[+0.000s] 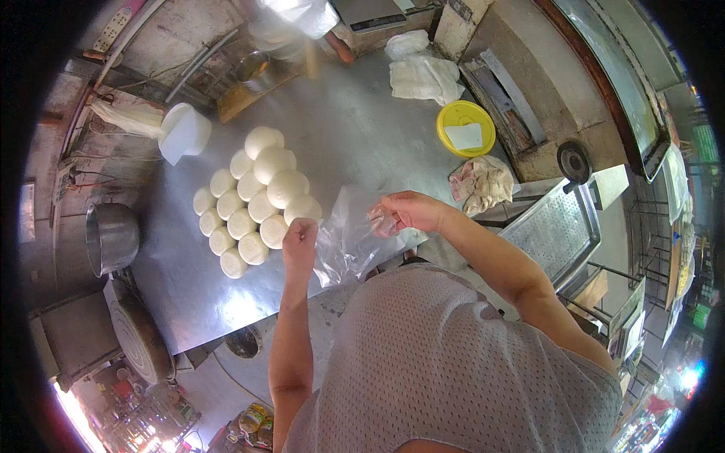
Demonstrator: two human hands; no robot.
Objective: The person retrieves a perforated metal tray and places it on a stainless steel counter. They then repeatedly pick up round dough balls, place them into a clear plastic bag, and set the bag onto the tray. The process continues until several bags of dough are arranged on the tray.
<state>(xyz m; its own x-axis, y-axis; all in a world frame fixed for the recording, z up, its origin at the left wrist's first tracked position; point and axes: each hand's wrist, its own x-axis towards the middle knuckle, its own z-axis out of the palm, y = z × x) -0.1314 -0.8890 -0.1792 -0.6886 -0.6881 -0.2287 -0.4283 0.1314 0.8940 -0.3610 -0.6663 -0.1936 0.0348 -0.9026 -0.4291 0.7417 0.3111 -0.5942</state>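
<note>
A clear plastic bag (343, 238) hangs between my hands, just over the near edge of the metal table. My left hand (300, 234) is closed in a pinch at the bag's left side, right beside the stacked buns. On the other side, my right hand (408, 211) has its fingers closed on a bunched part of the bag. White round buns or dough rounds (260, 205) sit in rows to the left, with several more piled on top along the right side. Whether anything lies inside the bag, I cannot make out.
The metal table (355, 128) carries a white tub (183, 130) at the back left. Near its right edge lie a yellow lid (466, 128), a crumpled cloth (483, 183) and white cloths (427, 78). A steel pot (112, 238) stands left; another person's hand (341, 49) shows far back.
</note>
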